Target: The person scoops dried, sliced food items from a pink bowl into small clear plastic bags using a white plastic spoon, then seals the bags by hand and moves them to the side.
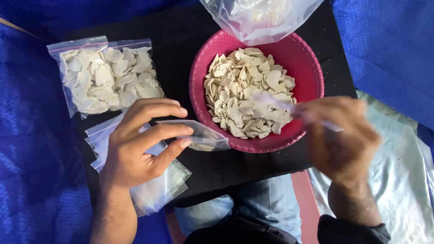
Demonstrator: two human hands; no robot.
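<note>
My left hand pinches the mouth of a small clear zip bag beside the rim of a pink bowl. The bowl is heaped with pale, flat chips. My right hand is blurred at the bowl's right edge, its fingers closed on a white scoop-like piece that reaches over the chips. Two filled zip bags of the same chips lie to the left on the black cloth.
A stack of empty clear zip bags lies under my left hand. A large clear plastic bag hangs over the bowl's far rim. Blue tarp surrounds the cloth; a silvery sheet lies at right.
</note>
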